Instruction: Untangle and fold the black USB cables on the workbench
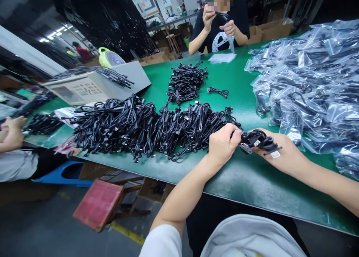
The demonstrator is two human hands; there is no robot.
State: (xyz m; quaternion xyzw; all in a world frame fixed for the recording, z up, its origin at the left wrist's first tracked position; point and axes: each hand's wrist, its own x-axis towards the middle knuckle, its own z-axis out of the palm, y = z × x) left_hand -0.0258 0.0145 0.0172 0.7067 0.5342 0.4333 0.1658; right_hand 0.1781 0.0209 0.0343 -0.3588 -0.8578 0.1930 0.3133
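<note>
A folded black cable (259,140) with a grey multi-pin connector and small white labels is held over the near side of the green table. My right hand (283,152) is wrapped round it from the right. My left hand (223,143) is closed at the cable's left end, thumb against the fingers, by the connector. Whatever is pinched between those fingertips is too small to make out. Just left of my left hand, a long heap of similar folded black cables (146,128) lies along the table.
Cables in clear plastic bags (314,81) are piled at the right. A smaller cable pile (185,81) and a single cable (218,92) lie further back. A beige machine (81,88) stands at left. Across the table (235,72) sits a co-worker (220,29); a red stool (99,204) stands below.
</note>
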